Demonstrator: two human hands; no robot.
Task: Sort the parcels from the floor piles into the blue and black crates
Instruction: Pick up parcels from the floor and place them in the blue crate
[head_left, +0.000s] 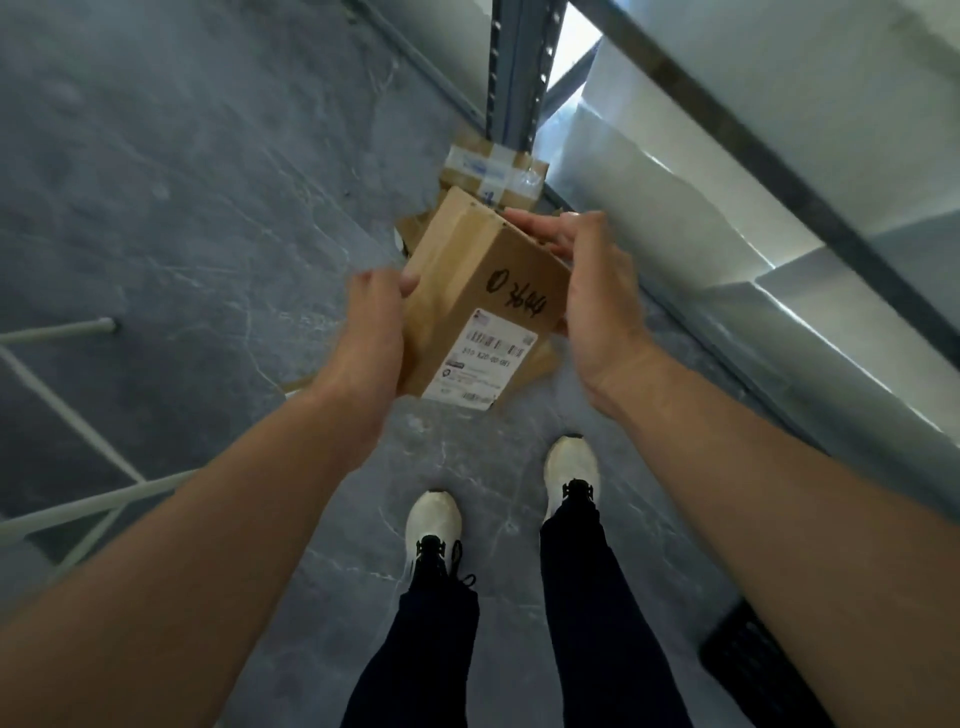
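I hold a brown cardboard parcel (478, 296) in front of me, above the floor. It bears black handwritten marks and a white barcode label at its near end. My left hand (374, 322) grips its left side, thumb on the top edge. My right hand (592, 280) lies along its right side and far corner with fingers nearly straight. A second taped cardboard parcel (493, 169) lies on the floor beyond it, by the rack post. More cardboard shows under the held parcel, mostly hidden. A black crate (748, 660) is partly visible at the lower right.
A blue-grey metal rack post (519, 67) stands ahead, with wrapped white loads (701, 208) on the right. White metal legs (62, 374) of a frame cross the floor at left. My feet in white shoes stand on grey marbled floor (182, 182).
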